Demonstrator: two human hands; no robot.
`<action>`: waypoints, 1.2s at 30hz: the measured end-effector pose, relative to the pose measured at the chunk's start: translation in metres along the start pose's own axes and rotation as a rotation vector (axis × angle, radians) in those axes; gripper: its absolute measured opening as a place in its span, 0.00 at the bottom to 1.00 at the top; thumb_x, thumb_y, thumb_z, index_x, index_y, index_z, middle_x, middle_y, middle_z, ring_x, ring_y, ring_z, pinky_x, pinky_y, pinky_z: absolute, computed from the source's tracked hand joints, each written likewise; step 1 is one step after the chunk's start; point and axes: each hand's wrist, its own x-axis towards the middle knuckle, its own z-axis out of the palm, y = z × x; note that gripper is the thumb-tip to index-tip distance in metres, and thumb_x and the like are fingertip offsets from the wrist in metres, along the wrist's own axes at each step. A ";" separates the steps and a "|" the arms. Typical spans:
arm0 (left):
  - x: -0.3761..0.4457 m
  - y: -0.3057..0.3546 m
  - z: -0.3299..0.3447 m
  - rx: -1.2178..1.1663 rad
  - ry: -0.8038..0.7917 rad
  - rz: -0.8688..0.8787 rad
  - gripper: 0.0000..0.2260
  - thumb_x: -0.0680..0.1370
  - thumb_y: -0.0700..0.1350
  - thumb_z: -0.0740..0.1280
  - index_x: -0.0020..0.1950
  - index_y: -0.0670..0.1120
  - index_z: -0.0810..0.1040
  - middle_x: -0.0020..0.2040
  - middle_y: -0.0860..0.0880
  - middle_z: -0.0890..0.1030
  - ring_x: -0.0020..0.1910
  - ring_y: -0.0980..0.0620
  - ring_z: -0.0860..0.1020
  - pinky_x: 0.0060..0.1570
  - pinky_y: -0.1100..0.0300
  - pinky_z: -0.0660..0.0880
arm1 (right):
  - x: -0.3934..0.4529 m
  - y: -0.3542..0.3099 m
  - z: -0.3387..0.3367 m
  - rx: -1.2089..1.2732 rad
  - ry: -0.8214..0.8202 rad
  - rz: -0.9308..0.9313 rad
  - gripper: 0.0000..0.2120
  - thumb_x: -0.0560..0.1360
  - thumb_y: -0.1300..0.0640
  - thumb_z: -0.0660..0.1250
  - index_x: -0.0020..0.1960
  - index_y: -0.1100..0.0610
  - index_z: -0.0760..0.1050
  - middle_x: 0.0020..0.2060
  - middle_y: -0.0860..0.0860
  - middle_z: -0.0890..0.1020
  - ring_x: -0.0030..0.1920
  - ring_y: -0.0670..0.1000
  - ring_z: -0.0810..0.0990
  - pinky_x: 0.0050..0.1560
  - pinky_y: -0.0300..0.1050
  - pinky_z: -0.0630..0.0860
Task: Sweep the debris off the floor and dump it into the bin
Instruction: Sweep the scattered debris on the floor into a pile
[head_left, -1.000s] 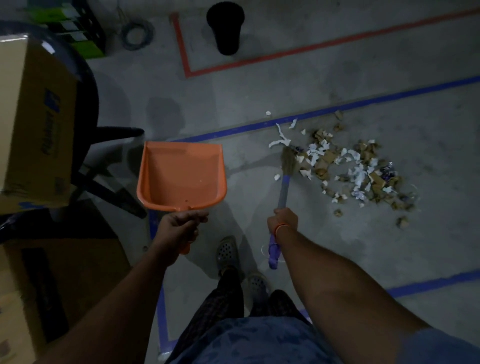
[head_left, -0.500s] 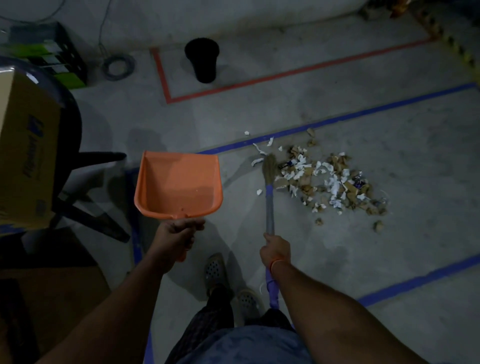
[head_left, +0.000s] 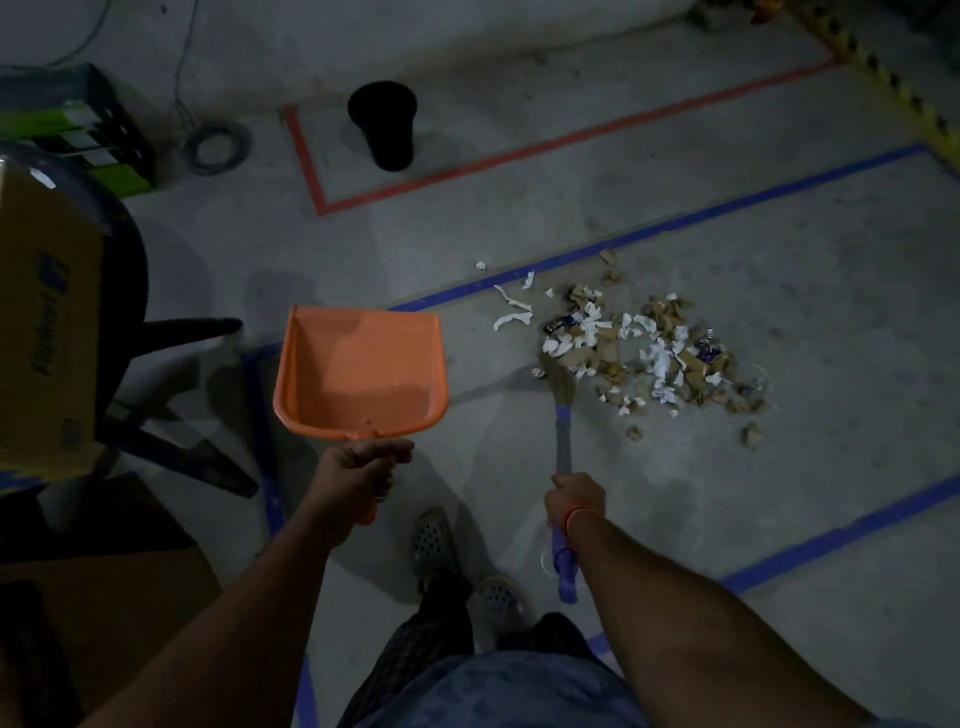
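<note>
Gathering step: right hand (head_left: 575, 500) grips broom (head_left: 562, 395) at debris (head_left: 644, 353) edge, left hand (head_left: 358, 470) grips orange dustpan (head_left: 363, 371) (raised, empty); next, lower pan beside pile.

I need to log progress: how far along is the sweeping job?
Early. Done: the debris lies gathered in one pile. In hand: the right hand holds the broom at the pile's edge; the left hand holds the empty dustpan. Left: sweeping it in and dumping it into the bin.
</note>
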 end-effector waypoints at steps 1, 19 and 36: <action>0.000 0.000 0.000 -0.008 -0.002 -0.004 0.14 0.80 0.28 0.58 0.54 0.38 0.83 0.37 0.49 0.83 0.25 0.60 0.71 0.22 0.69 0.66 | -0.001 -0.001 -0.002 0.017 0.015 0.009 0.21 0.70 0.58 0.69 0.63 0.54 0.79 0.60 0.55 0.82 0.58 0.57 0.82 0.60 0.49 0.78; 0.033 0.010 -0.022 -0.059 -0.098 -0.010 0.17 0.80 0.28 0.58 0.50 0.41 0.85 0.44 0.44 0.84 0.24 0.58 0.69 0.22 0.68 0.66 | -0.036 -0.050 0.049 0.040 0.010 -0.072 0.24 0.72 0.59 0.66 0.68 0.53 0.75 0.63 0.56 0.80 0.61 0.57 0.79 0.65 0.44 0.74; 0.086 0.054 -0.068 -0.033 -0.147 0.043 0.17 0.81 0.28 0.58 0.50 0.42 0.85 0.44 0.44 0.84 0.24 0.58 0.69 0.22 0.67 0.66 | -0.035 -0.124 0.056 0.166 0.190 0.027 0.23 0.75 0.58 0.65 0.69 0.54 0.74 0.64 0.56 0.79 0.63 0.57 0.78 0.64 0.42 0.72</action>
